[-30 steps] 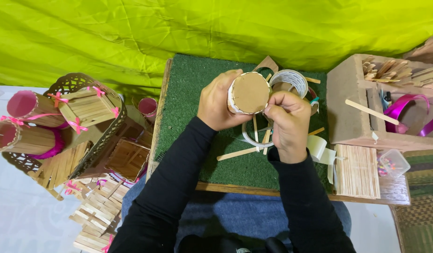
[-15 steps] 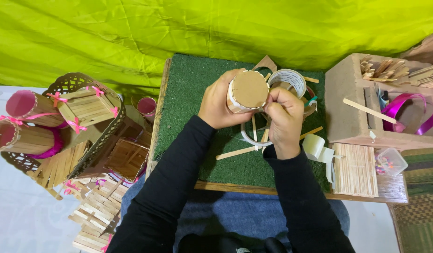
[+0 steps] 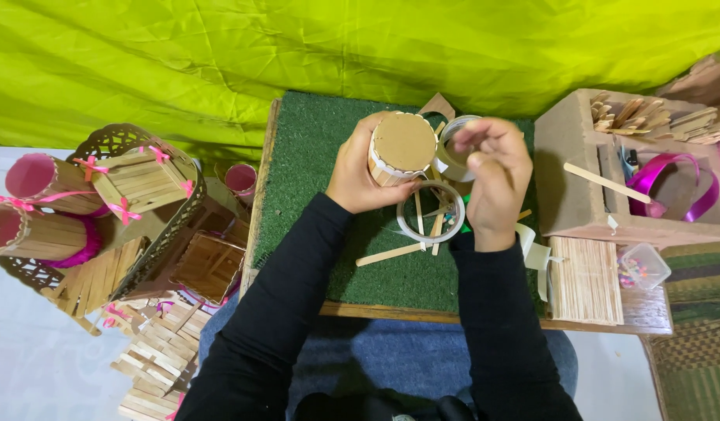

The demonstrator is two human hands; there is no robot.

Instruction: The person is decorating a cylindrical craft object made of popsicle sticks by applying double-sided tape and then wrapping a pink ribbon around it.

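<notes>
- Two hands meet above the green mat: your left hand wraps the stick-covered cylinder, fingers curled round its side wall, thumb side toward you, holding it tilted so its flat cardboard end faces the camera.
- Your right hand hovers just beside the cylinder, fingertips drawn together as if pinching something small; you cannot tell from this view what, if anything, sits between them.
- Behind that hand lies a roll of tape, close to the cylinder's rim; a second ring of tape rests on the mat below, among loose craft sticks.
- Judge the cylinder light and fairly stiff, yet fragile: thin wooden slats glued to a tube can likely pop off under a squeeze.
- Grip it round the middle of the wall with a broad, gentle wrap, as you do now, not by the slat ends or the cardboard disc.
- Off the mat's left edge, finished pink-lined holders fill a basket.
</notes>
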